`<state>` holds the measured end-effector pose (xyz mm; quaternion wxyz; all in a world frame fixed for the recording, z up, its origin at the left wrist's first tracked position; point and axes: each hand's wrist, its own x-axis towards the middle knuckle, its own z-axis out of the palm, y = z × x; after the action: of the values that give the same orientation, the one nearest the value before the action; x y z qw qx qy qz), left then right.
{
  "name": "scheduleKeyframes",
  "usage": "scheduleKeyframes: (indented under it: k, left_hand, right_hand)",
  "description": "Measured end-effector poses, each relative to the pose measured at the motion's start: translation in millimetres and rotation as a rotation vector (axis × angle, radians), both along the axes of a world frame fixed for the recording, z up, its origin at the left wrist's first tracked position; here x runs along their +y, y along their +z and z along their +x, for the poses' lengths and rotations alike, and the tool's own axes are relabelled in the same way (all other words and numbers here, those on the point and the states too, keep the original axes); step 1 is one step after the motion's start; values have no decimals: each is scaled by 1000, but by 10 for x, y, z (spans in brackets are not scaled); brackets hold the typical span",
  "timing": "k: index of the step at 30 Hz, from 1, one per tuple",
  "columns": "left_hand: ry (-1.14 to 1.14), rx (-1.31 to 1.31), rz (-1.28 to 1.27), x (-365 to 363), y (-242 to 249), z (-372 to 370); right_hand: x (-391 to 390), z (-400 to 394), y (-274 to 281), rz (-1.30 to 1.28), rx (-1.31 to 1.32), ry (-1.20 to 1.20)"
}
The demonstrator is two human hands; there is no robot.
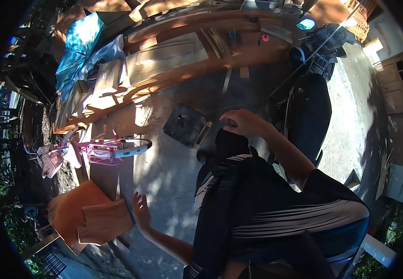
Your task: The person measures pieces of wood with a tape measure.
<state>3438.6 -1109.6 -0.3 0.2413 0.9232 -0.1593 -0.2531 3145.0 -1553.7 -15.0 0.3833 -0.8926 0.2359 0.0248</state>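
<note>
My left hand hangs in the air over the concrete floor, fingers loosely bent and apart, with nothing in it. Close to it on the left are brown wooden sheets. Held just above my dark-clothed knee, my right hand has curved fingers with a gap to the thumb, and no object shows in it. A dark, square stool-like object stands on the floor to the left of that hand, a strip of light wood along its near edge.
A long wooden workbench crosses the back, carrying a panelled door and loose strips. A pink child's bicycle is at left. On the right stands a motorcycle. Blue plastic sheeting lies at the back left.
</note>
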Motion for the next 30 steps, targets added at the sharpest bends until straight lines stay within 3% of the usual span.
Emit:
scheduleKeyframes:
  k: [6,9,12,15,18,19,23,26,30]
  left_hand:
    - [-83,155,-77,-1441,-86,803]
    - [-154,261,-58,-2273,-359,977]
    - [-84,426,-224,-3178,-847,1094]
    - [248,695,-416,-4114,-1655,1108]
    - [548,866,-513,-5001,-2382,1068]
    - [650,920,-592,-5317,-2584,1074]
    - [1012,988,-679,-6329,-3344,1372]
    - [1107,1005,-916,-6722,-3639,1726]
    - [1165,1000,-816,-6956,-3722,1958]
  right_hand:
    - [-976,945,-122,22,-174,-71]
    - [-1878,1644,-243,-2,-162,-65]
    - [-2960,2583,-760,-16,-173,12]
    - [-3943,3536,-1518,-42,-106,85]
    - [-4685,4364,-1955,14,171,64]
    - [-4943,4563,-2362,-35,130,105]
    - [-5458,5129,-2930,83,376,105]
    - [-5507,5317,-3089,15,454,163]
    - [-5511,5282,-3254,-96,481,77]
